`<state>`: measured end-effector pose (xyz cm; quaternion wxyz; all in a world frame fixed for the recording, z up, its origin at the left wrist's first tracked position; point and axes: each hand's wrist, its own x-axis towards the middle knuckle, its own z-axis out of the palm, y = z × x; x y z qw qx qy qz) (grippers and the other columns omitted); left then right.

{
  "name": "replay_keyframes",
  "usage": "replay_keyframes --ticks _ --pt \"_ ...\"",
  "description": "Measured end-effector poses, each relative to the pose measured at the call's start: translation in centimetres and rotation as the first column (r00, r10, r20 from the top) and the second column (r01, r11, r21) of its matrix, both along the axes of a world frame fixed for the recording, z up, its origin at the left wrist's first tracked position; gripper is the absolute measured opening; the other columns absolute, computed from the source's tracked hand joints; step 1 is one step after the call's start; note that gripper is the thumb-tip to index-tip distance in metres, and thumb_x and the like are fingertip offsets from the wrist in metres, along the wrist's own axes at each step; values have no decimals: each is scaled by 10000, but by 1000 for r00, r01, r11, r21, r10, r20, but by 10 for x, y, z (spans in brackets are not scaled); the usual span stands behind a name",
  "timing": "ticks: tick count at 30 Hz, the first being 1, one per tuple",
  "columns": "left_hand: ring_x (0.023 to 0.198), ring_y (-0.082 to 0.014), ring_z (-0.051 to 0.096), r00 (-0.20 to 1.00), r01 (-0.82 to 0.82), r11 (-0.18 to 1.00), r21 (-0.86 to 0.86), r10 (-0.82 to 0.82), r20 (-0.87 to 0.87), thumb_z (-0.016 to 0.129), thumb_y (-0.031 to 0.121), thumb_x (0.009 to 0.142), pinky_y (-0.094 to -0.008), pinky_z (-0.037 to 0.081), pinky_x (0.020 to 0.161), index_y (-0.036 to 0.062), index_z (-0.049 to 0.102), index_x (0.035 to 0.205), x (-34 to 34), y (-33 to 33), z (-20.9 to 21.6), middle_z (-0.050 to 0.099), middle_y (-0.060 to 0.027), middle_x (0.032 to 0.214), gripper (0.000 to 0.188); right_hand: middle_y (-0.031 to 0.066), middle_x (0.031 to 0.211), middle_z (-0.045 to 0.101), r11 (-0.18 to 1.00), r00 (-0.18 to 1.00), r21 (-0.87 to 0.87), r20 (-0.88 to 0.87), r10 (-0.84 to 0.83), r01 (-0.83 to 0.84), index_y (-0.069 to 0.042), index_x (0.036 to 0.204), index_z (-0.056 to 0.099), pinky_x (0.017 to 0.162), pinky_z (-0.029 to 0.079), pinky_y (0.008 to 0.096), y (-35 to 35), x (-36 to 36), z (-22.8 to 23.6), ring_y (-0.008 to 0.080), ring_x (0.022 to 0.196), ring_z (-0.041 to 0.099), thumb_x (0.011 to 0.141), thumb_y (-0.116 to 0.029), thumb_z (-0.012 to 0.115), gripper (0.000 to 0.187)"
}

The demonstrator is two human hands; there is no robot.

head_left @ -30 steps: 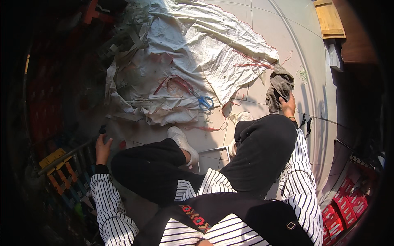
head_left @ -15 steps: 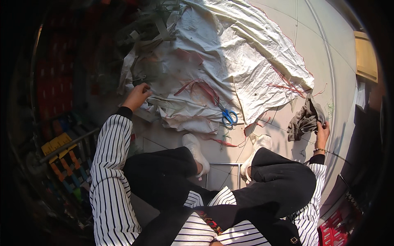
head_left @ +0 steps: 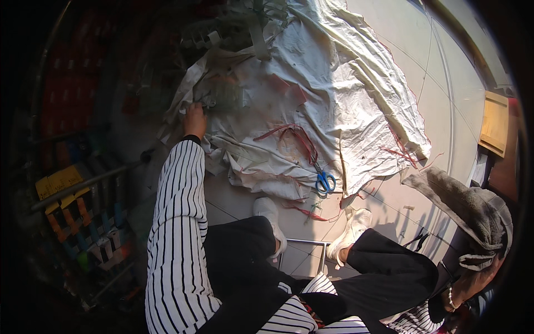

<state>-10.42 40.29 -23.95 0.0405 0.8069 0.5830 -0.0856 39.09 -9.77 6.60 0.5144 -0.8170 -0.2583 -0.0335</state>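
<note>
A crumpled white cloth sheet (head_left: 356, 128) is spread over the floor in front of me. On its shaded left part my left hand (head_left: 194, 120) reaches down, fingers drawn together beside a small dark item; what they grip is hidden. Far out to the right, my right hand (head_left: 479, 283) grips a grey fuzzy cloth (head_left: 473, 214), which trails toward the sheet. Blue-handled scissors (head_left: 325, 182) lie at the sheet's near edge, blades under red strips (head_left: 297, 135). Several pale translucent pieces (head_left: 222, 92) rest near my left hand.
A rack with yellow tags (head_left: 61, 186) stands at the left. Pale strips (head_left: 258, 36) are heaped at the far left of the sheet. My white shoes (head_left: 266, 214) are close to its near edge. A wooden board (head_left: 493, 123) is at the right.
My right hand has lifted the grey cloth off the floor and swung it outward to the right and nearer to me. My left hand has moved onto the sheet by the small item.
</note>
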Motion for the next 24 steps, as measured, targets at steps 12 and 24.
replay_keyframes --ticks 12,24 --pt "1138 -264 443 992 64 996 62 -57 -115 591 93 777 -492 348 924 120 560 1072 2 30 -66 526 -73 1112 297 86 1099 592 971 955 190 -282 -89 147 9 1149 519 884 430 254 42 14 -21 141 983 572 931 -147 502 268" --pt "994 -365 554 785 18 985 169 -119 609 672 202 796 -384 422 861 -17 532 1091 1 22 71 589 -209 1053 393 46 753 568 841 994 -537 34 106 -71 24 988 570 670 422 244 23 24 -62 107 702 484 866 -141 597 207"
